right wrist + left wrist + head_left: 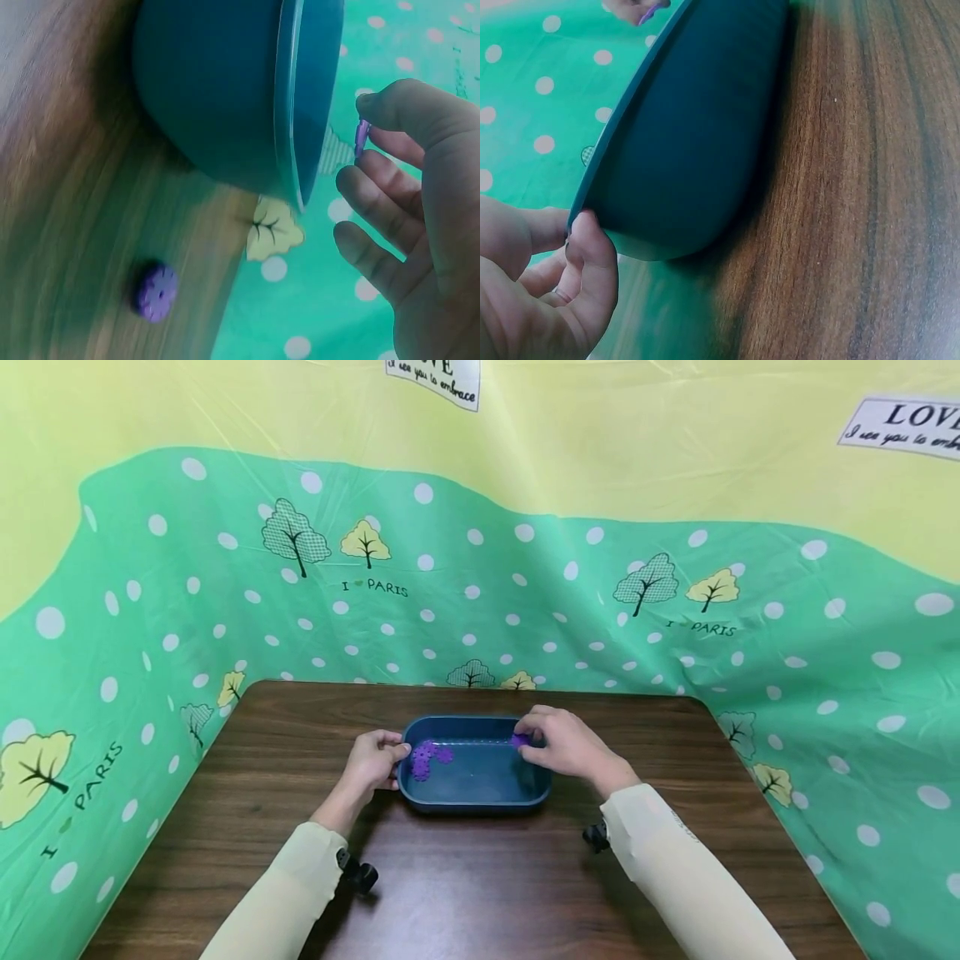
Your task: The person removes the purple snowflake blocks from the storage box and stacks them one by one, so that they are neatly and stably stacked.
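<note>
We had the purple piece (pixel 361 139) above the rim at the tray's (pixel 474 808) far right corner, pinched between the right hand's (pixel 562 743) thumb and fingertips. Thin hold on a small part; we figured a slip would drop it, and with drift to the right it'd miss the tray and hit the desk (pixel 480 877). Left hand (pixel 369 760) pinched the tray's left rim; a hard pull there could have tipped it and slid the cluster (pixel 423 753) at the left end.

Views: right wrist gave us a loose piece (pixel 157 291) on the desk off the tray's right end, easy to knock. In head we couldn't see it, probably behind the right hand. Only head showed us the cluster; wrists got mostly outer wall.
</note>
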A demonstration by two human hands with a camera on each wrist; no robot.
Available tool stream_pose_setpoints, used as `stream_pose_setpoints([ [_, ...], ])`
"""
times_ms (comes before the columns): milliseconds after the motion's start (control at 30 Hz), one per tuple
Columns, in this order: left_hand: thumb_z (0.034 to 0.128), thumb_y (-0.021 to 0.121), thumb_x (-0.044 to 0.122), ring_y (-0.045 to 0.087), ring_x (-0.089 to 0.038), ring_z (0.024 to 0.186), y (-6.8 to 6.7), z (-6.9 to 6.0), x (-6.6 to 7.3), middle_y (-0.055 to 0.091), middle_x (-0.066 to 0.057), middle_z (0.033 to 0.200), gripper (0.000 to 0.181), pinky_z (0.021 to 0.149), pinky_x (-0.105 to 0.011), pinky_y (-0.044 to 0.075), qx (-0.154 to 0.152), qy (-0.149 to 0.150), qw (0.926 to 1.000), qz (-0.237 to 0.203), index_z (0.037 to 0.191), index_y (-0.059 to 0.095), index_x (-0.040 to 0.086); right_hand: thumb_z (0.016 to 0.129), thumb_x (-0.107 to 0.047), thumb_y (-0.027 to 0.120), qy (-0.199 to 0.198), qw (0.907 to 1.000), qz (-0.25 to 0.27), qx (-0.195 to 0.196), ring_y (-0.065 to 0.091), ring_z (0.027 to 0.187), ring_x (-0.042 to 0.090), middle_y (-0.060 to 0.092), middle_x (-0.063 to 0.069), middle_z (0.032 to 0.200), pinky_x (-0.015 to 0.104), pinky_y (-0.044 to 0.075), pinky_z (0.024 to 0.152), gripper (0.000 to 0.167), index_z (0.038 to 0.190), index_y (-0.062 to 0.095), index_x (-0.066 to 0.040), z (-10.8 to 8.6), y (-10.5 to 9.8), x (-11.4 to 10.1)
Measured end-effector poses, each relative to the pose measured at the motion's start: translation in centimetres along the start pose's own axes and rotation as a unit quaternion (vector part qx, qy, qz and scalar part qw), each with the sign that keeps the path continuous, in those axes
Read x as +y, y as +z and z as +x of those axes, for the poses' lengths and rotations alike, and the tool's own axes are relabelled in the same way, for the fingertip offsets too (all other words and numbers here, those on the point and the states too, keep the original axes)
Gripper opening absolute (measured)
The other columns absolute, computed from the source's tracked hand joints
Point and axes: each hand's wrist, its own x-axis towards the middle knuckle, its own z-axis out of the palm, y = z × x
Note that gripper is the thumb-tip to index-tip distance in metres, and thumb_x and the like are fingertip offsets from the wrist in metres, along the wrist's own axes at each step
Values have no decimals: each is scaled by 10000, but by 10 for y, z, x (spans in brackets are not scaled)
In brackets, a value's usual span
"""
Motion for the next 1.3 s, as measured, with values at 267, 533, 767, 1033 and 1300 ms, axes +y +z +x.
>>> stream_pose_setpoints([
  [267,1004,659,115,561,-165,623,0,0,-1,611,-144,961,317,474,-276,531,-21,-32,10000,-53,1290,600,-8,886,-218,780,154,9996,105,192,675,885,191,690,-20,1036,337,594,780,193,1066,760,-152,-12,-7,20],
  [533,1006,654,110,537,-158,598,-2,1,-3,590,-129,907,318,460,-271,521,-77,16,9999,-124,1289,593,-22,890,-228,791,570,9979,178,242,671,898,176,687,-13,1023,378,593,795,193,1059,753,-143,-30,-5,43],
  [767,1001,661,112,547,-162,597,-1,1,-2,597,-129,913,317,467,-276,527,-42,1,9999,-145,1287,602,-10,884,-203,809,926,9957,95,26,664,894,195,690,13,1009,433,592,809,202,1057,747,-121,-44,2,67],
  [1033,998,666,108,535,-166,599,1,3,-3,590,-126,905,326,467,-281,531,-22,45,9999,-128,1295,604,-12,893,-221,801,1234,9916,-15,-378,630,856,173,680,8,1000,397,585,777,200,1064,744,-135,-49,13,80],
  [1300,999,667,117,555,-170,609,0,2,-2,612,-163,956,326,475,-285,541,10,64,10000,-28,1297,612,-2,884,-210,803,1122,9926,-170,-421,641,892,174,690,24,1025,422,590,812,195,1053,753,-126,-49,24,84],
])
